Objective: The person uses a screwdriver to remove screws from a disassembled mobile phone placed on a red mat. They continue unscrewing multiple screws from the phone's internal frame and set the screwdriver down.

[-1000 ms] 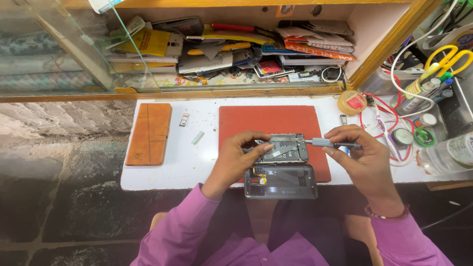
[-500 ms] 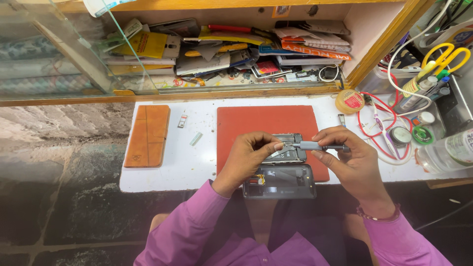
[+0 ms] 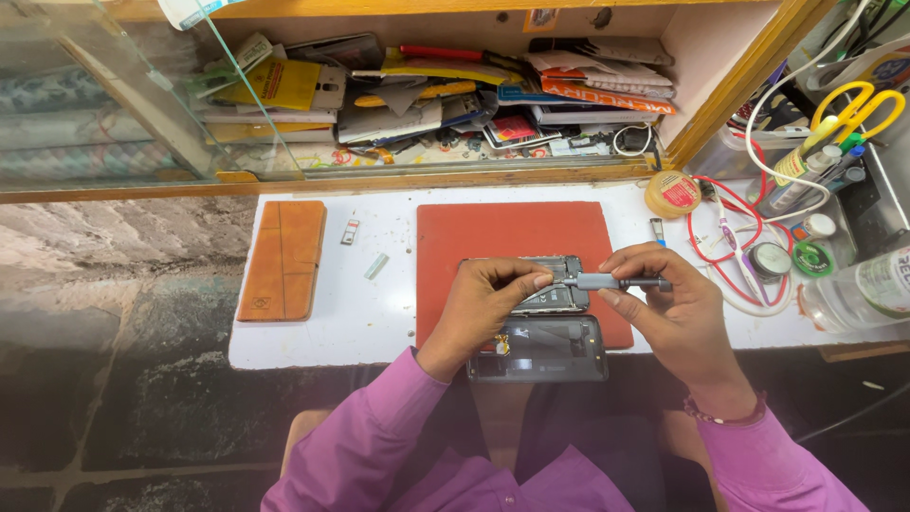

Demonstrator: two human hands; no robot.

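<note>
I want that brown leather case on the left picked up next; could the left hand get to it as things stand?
Probably yes, once freed: the left hand is pinching the screwdriver tip over the opened phone, and only bare white tabletop separates it from the brown case.

Bright even light, sharp, edges warped

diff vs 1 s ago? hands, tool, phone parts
Little moved. The left hand shifted its fingertips up to the tip of the grey screwdriver, which the right hand keeps level over the opened phone. The back cover, red mat and brown case stayed put.
</note>
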